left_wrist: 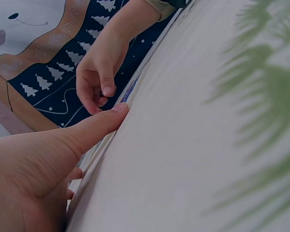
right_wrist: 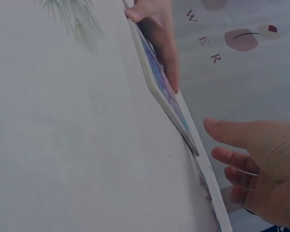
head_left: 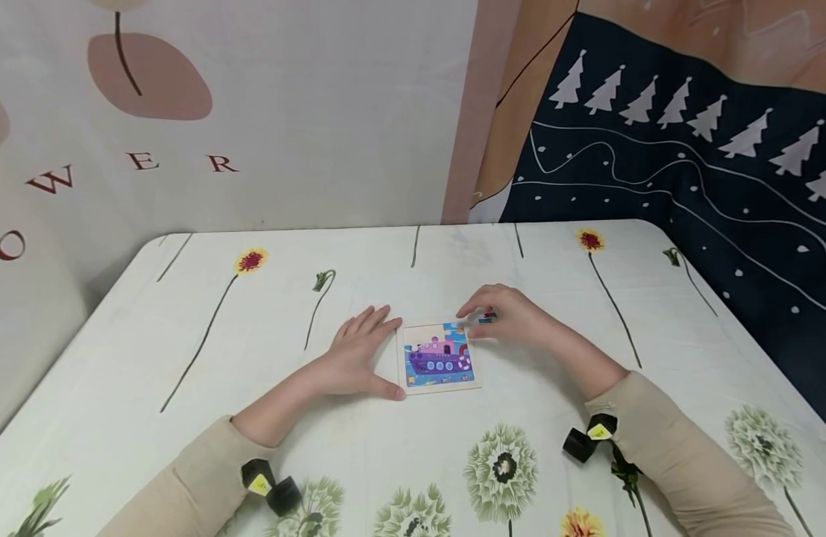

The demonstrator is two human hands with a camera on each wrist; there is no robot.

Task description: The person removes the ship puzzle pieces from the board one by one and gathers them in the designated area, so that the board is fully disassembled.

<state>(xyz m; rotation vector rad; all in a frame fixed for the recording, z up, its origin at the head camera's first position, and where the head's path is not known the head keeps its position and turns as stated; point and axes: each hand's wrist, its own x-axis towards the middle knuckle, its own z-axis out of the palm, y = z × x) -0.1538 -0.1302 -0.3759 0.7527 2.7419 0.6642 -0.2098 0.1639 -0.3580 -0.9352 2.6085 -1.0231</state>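
Note:
A small square jigsaw puzzle [head_left: 439, 365] with a pale frame lies on the table, showing a purple and pink ship on blue. Its upper left part looks pale and bare. My left hand [head_left: 362, 358], fingers spread, rests along the left side, the thumb touching the lower left corner. Over the upper right corner hovers my right hand [head_left: 510, 317], fingers loosely bent. In the right wrist view, thumb and fingers of the right hand [right_wrist: 261, 164] stand apart with nothing visible between them. Some colourful puzzle pieces [head_left: 486, 318] lie by the right hand, partly hidden by it.
A white cloth with printed flowers covers the table [head_left: 359, 447]. Behind it hangs a pale curtain [head_left: 318, 112] with letters, and a dark cloth with white trees [head_left: 654, 149] hangs at the right. Black devices [head_left: 271, 486] are strapped at both wrists.

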